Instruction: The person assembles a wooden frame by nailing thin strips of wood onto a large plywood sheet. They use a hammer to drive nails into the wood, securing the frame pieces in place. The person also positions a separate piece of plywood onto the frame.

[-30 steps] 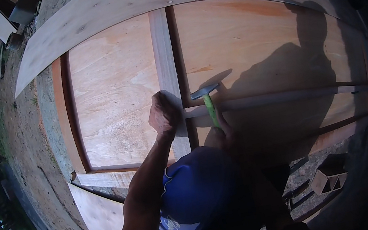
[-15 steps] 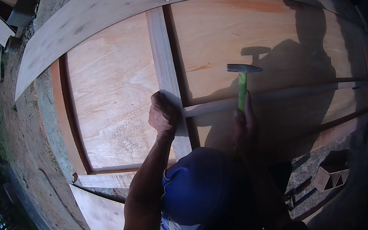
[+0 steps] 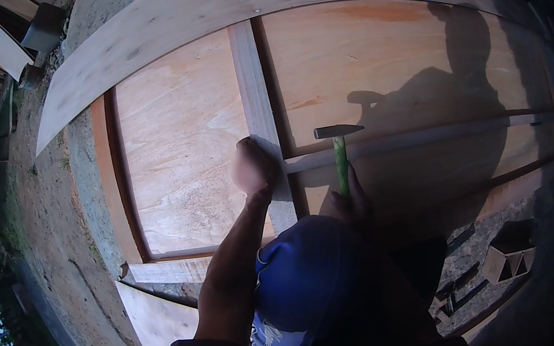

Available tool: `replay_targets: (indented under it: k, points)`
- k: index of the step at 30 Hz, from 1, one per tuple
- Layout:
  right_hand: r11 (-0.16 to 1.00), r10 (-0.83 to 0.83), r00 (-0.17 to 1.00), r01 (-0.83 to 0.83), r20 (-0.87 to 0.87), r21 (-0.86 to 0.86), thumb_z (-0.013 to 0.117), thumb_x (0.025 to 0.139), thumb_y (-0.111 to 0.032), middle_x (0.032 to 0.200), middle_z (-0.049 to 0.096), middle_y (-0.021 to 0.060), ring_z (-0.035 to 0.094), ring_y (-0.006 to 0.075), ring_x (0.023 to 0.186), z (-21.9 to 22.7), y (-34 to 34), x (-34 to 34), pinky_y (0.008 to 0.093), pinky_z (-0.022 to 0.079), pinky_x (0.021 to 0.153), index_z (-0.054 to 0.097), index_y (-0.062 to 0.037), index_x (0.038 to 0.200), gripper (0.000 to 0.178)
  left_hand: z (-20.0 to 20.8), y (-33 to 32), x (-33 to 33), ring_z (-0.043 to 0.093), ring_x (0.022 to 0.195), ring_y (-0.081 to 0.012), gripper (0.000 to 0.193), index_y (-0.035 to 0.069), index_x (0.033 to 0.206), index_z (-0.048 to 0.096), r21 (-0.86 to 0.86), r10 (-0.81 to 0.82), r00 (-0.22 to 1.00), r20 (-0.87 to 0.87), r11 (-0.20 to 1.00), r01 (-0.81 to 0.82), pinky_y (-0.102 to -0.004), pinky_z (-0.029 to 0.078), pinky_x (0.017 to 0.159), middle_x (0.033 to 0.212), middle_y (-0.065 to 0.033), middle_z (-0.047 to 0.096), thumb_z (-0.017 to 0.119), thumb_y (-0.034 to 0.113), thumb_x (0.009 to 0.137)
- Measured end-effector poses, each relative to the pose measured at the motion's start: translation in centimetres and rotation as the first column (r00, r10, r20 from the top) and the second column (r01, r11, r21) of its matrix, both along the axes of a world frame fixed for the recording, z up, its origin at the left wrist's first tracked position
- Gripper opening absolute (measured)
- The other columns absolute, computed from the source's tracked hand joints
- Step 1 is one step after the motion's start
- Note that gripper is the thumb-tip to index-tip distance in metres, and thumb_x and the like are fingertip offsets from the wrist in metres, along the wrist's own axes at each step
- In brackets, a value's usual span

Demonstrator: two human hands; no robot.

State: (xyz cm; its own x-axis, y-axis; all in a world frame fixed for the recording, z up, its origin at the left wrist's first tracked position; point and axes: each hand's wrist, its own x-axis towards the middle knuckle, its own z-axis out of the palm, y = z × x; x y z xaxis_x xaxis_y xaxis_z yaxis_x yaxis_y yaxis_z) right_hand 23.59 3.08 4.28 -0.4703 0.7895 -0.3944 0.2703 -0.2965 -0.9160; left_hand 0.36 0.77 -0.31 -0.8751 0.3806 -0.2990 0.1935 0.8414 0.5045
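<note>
The right hand (image 3: 352,205) clamps one hammer (image 3: 342,161); the left hand (image 3: 251,168), grip unclear, rests at one post (image 3: 253,88), one rail (image 3: 419,140) rightward.

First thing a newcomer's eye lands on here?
The large domed blue fabric cap fills the bottom centre. Just above it, a green-handled metal hammer stands out, held in the right grip. Farther right, a dark human-shaped shadow sprawls across the tan plywood panel.
</note>
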Motion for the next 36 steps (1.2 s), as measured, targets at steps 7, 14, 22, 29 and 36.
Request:
replay_targets:
  k: [7,14,22,29,36]
  points:
    - [0.891,-0.087,0.974,-0.017,0.208,0.453,0.066,0.095,-0.027,0.086,0.059,0.0153,0.061,0.0293,0.081,-3.5,-2.4,8.6,0.0413,0.048,0.071,0.056,-0.0006,0.102,0.03,-2.2,-4.5,-5.2,0.062,0.067,-0.0252,0.047,0.005,0.107,0.058,0.479,0.046,0.96,0.277,0.859,-0.18,-0.0398,0.051,0.062,0.073,-0.0087,0.063,0.055,0.051,0.1]
    - [0.921,-0.228,0.958,0.155,0.173,0.357,0.06,0.097,-0.033,0.088,0.063,0.0198,0.064,0.0407,0.084,-3.5,-0.9,9.3,0.0463,0.05,0.075,0.052,-0.0042,0.105,0.031,9.7,-11.2,-4.3,0.049,0.054,-0.0117,0.019,0.004,0.105,0.061,0.459,-0.182,0.446,0.876,0.598,-0.658,-0.0246,0.039,0.046,0.07,0.0003,0.057,0.056,0.023,0.1]
    - [0.888,-0.228,0.948,0.108,0.223,0.447,0.061,0.096,-0.034,0.09,0.068,0.0201,0.068,0.0443,0.085,-4.3,-0.7,9.4,0.0525,0.053,0.07,0.053,-0.0077,0.108,0.03,21.5,-13.1,-2.8,0.035,0.048,-0.0041,0.038,0.008,0.138,0.051,0.659,-0.246,0.681,0.689,0.604,-0.448,-0.0204,0.03,0.042,0.072,0.0025,0.05,0.057,0.021,0.103]
    - [0.853,-0.278,0.927,0.118,0.251,0.509,0.061,0.093,-0.034,0.081,0.069,0.021,0.068,0.0452,0.078,-4.0,-0.7,8.5,0.0554,0.053,0.065,0.053,-0.0092,0.105,0.029,21.5,-12.9,-2.7,0.033,0.043,-0.005,0.023,0.006,0.115,0.06,0.591,-0.222,0.814,0.537,0.787,-0.175,-0.0229,0.027,0.038,0.067,0.0015,0.053,0.061,0.025,0.101]
    - [0.854,-0.305,0.902,0.118,0.304,0.507,0.06,0.094,-0.035,0.081,0.068,0.0224,0.067,0.0456,0.079,-4.3,-0.6,8.5,0.0559,0.052,0.066,0.052,-0.0088,0.105,0.029,17.5,-7.7,0.4,0.038,0.048,-0.0021,0.028,0.0,0.109,0.065,0.529,-0.394,0.659,0.641,0.848,-0.007,-0.0202,0.028,0.04,0.103,-0.0123,0.072,0.064,0.027,0.1]
